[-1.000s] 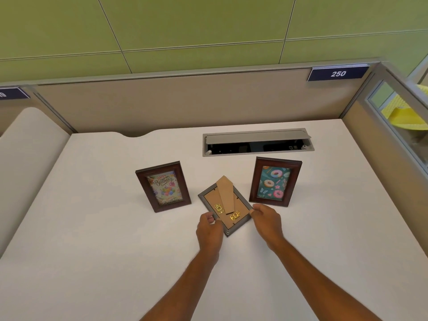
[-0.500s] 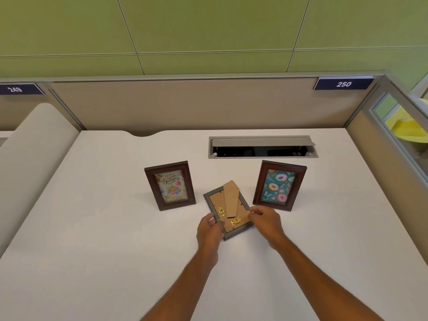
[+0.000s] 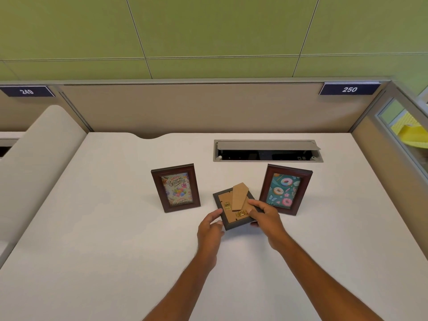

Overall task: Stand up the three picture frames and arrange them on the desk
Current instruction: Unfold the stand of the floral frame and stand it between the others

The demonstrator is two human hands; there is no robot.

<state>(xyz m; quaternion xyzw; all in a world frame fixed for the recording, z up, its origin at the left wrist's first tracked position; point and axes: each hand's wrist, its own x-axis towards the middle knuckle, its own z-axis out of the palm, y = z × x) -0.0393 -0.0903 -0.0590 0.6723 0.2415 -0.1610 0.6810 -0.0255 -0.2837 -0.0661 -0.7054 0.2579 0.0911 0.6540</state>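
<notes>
Two brown picture frames stand upright on the white desk (image 3: 115, 239): a birthday frame (image 3: 176, 188) at left and a donut frame (image 3: 285, 189) at right. Between them a third frame (image 3: 228, 213) lies face down, its cardboard back up and its easel stand (image 3: 239, 196) swung out. My left hand (image 3: 210, 230) touches that frame's near left corner, fingers apart. My right hand (image 3: 266, 216) grips its right edge, thumb under and fingers over the backing by the gold clasp. The frame's right side looks slightly raised off the desk.
A grey cable hatch (image 3: 268, 150) with its lid open is set into the desk behind the frames. Beige partition walls (image 3: 208, 107) close off the back and right sides. A rounded divider (image 3: 34, 154) borders the left.
My right hand has slid further over the face-down frame's right edge and taken hold of it. The frame has turned slightly. My head has tilted, shifting the view.
</notes>
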